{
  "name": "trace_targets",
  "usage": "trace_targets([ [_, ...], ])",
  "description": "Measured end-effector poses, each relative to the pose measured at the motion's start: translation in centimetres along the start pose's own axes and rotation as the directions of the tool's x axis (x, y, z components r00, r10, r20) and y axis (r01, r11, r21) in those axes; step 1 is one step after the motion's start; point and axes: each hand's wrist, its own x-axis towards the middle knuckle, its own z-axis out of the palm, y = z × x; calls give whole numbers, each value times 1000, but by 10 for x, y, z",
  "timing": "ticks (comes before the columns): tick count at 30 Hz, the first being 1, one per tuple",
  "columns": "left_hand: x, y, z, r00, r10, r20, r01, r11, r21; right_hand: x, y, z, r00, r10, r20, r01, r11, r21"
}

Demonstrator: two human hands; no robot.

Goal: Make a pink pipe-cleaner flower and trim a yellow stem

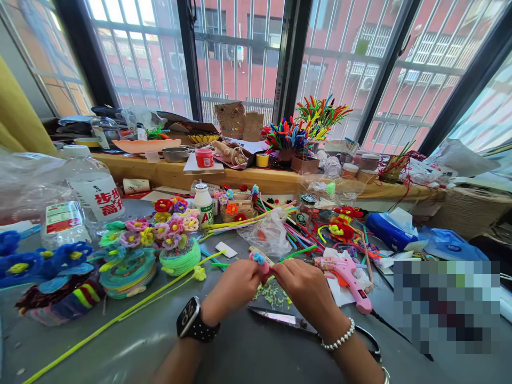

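Note:
My left hand (pixel 234 290) and my right hand (pixel 306 290) meet over the grey table (pixel 248 352), both closed in a pinch on a small pink pipe-cleaner flower with a blue centre (pixel 260 261). A black smartwatch (pixel 192 320) is on my left wrist and a pearl bracelet (pixel 340 336) on my right. Under my right forearm lie scissors (pixel 288 320). Green clippings (pixel 274 293) are scattered beneath my hands. A pink glue gun (pixel 348 274) rests just right of my right hand.
Baskets of pipe-cleaner flowers (pixel 176 240) stand at the left, blue flowers (pixel 40 264) further left, behind them plastic bottles (pixel 94 189). A long green stem (pixel 120 317) crosses the table. Loose pipe cleaners (pixel 280 221), a plastic bag (pixel 270 234), a blue tissue pack (pixel 390 229) and a cluttered wooden sill (pixel 240 176) lie beyond.

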Motion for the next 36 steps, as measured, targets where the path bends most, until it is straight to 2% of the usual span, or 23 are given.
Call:
trace_targets([
  [2, 3, -7, -2, 994, -11, 108, 23, 994, -110, 0, -3, 2, 999, -38, 7, 38, 999, 5],
  [5, 2, -12, -7, 960, 1, 280, 74, 963, -260, 1, -7, 3, 996, -82, 29, 81, 996, 36],
  [8, -2, -11, -11, 934, 19, 357, 118, 926, -358, 2, -8, -1, 995, -74, 62, 69, 995, 75],
  [10, -3, -7, -10, 954, -1, 301, 114, 927, -358, 3, -7, -4, 995, 30, 97, -36, 997, 68],
  [12, -3, -2, -6, 996, -57, 65, 69, 978, -198, 3, -4, -6, 969, 192, 154, -199, 979, 33],
  [13, -3, 0, -3, 994, -31, -104, 23, 997, -76, 3, -2, -7, 945, 267, 188, -277, 961, 24],
  [14, -3, 2, -1, 970, 44, -238, -32, 998, 55, 4, 0, -8, 918, 327, 224, -341, 940, 27],
  [15, -3, 5, 1, 935, 152, -321, -99, 979, 177, 4, 1, -9, 892, 370, 258, -394, 918, 46],
  [16, -3, 6, 3, 897, 270, -348, -176, 944, 279, 4, 3, -10, 868, 406, 288, -441, 895, 70],
  [18, -3, 9, 5, 842, 452, -294, -312, 853, 419, 5, 5, -12, 820, 457, 345, -522, 844, 122],
  [20, -3, 10, 7, 812, 538, -224, -375, 777, 506, 5, 7, -15, 784, 473, 402, -576, 796, 187],
  [22, -2, 10, 8, 807, 563, -179, -382, 729, 568, 6, 9, -17, 776, 454, 438, -594, 760, 264],
  [25, -1, 8, 9, 824, 553, -123, -376, 697, 611, 5, 11, -19, 792, 417, 447, -578, 748, 326],
  [28, -2, 9, 9, 865, 497, -67, -355, 703, 617, 5, 11, -20, 823, 371, 430, -515, 807, 289],
  [32, -6, 12, 5, 905, 424, -16, -343, 753, 561, 5, 9, -20, 910, 242, 337, -306, 940, 152],
  [36, -8, 12, -3, 942, 334, 43, -319, 842, 435, 4, 5, -19, 963, 68, 259, -91, 993, 79],
])
